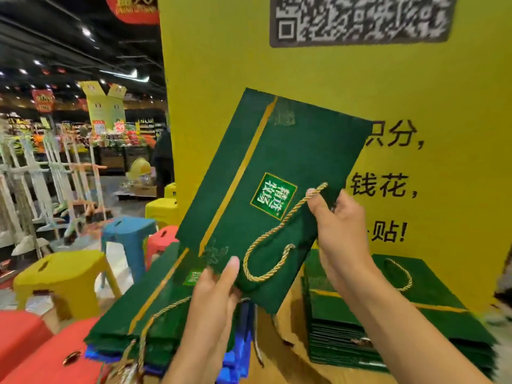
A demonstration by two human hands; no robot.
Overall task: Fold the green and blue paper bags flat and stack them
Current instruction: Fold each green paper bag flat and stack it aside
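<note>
Your left hand (216, 284) pinches the lower edge of a green bag (266, 162), thumb on its face and fingers hidden behind. Your right hand (338, 225) has its fingers curled round the bag's right edge, beside the gold cord handle (266, 245). The bag hangs tilted in the middle of the frame, clear of the worktop (282, 361), and looks pressed flat; laying it down seems all that is left for this one. At lower right a neat stack (360, 322) of flat green bags sits on the worktop, likely the finished ones. At lower left a looser pile (155, 309), green over blue bags (235, 358), probably waits. A yellow board (415, 92) stands close behind, and plastic stools (63, 270) crowd the left. Mind the dangling cord: it could snag.
</note>
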